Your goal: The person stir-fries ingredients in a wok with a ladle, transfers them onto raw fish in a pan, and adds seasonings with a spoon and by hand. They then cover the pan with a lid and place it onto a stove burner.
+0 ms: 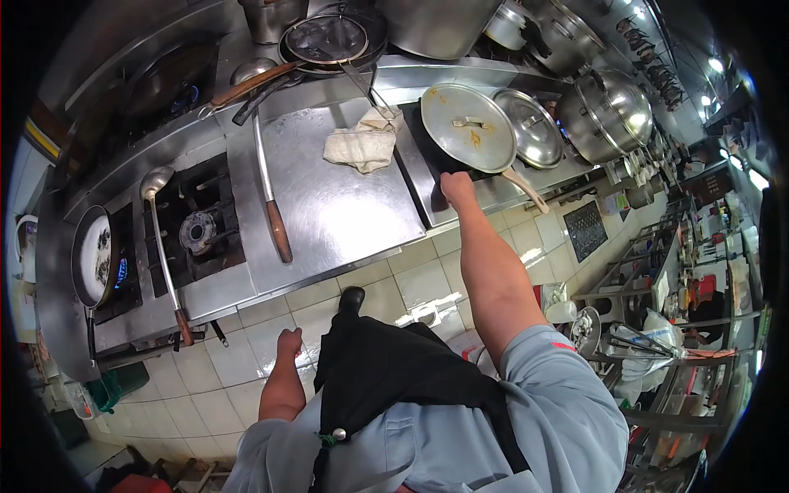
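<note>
My right hand is closed at the near edge of the right-hand stove, just below a frying pan covered by a flat metal lid. The pan's light handle sticks out to the right of that hand. Whatever its curled fingers grip, if anything, is hidden. Low beside my apron hangs my left hand, fingers curled, with nothing seen in it. A domed lid lies beside the covered pan. Left of it, a crumpled beige cloth rests on the steel counter.
Blue flame burns under a frying pan at the far left. One ladle lies across the middle burner; a long wood-handled tool crosses the counter. Strainers and large pots stand behind. Crowded shelves line the right.
</note>
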`<state>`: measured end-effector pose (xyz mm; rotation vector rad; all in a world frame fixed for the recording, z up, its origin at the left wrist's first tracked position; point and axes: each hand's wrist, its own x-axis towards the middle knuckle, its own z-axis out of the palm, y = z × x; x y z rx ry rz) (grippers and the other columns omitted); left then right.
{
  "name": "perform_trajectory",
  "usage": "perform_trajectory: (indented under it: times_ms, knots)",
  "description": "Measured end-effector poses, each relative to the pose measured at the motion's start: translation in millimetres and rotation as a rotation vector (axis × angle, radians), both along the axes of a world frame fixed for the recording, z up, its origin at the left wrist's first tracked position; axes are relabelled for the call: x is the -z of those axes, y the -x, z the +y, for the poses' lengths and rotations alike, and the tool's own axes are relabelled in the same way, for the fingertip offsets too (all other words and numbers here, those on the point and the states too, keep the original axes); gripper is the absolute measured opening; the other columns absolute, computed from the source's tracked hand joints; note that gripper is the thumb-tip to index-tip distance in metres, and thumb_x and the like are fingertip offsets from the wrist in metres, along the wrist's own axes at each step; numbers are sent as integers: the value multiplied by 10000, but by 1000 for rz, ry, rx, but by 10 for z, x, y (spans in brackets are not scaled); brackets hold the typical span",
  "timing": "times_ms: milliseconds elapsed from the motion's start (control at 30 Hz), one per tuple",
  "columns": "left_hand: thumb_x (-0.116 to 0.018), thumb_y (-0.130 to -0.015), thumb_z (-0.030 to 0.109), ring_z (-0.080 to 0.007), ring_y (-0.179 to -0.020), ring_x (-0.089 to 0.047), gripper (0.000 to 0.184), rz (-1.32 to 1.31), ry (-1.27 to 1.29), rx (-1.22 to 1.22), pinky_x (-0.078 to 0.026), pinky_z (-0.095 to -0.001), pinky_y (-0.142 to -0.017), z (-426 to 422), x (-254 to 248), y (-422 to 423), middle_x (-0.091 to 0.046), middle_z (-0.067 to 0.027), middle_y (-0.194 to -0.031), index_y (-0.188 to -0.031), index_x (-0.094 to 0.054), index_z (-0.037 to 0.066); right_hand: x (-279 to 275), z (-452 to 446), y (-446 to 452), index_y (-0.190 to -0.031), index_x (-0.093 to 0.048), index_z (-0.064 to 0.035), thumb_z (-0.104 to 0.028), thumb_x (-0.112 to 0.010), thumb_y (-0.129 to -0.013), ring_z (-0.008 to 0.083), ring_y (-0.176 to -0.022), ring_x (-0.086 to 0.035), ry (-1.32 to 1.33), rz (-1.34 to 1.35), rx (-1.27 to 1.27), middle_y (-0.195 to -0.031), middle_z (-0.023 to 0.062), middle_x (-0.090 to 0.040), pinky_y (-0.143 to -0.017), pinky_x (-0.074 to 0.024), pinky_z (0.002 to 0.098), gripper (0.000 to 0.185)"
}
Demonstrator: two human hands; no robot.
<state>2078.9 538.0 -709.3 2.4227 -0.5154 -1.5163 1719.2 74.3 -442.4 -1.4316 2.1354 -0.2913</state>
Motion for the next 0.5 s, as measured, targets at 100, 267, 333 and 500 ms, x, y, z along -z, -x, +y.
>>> perform_trajectory:
  times_ms: [100,267,333,500]
  knots:
    - [-519,-959,363,-291,-446,-604,465,25,-18,12,-498,-413,-454,-4,-16,35,-621,-207,-596,-851,-570,-86,-68,61,-39,-1098,-717,69,-298,-497,-899,423,-1160,-662,40,156,-47,-1211,315,-672,-997,-515,472,472]
    - [-514,-958,372,-294,-461,-616,472,53,-31,55,-502,-417,-461,30,10,78,-632,-213,-604,-870,-572,-89,-160,102,-72,-1137,-715,57,-296,-504,-896,433,-1218,-627,28,134,-49,-1262,300,-654,-1036,-496,475,476]
    - [-515,-954,377,-298,-467,-622,478,43,-34,53,-507,-423,-470,37,2,102,-630,-217,-596,-856,-576,-86,-33,-12,9,-1151,-710,55,-306,-512,-898,443,-1208,-628,-36,127,-66,-1268,297,-652,-1031,-496,481,483]
    - [-527,-939,391,-313,-485,-641,504,-2,14,67,-543,-444,-542,171,198,88,-646,-241,-611,-786,-601,-83,-282,508,52,-1303,-619,62,-355,-509,-929,445,-1210,-626,-18,116,-193,-1288,283,-653,-1045,-478,497,571]
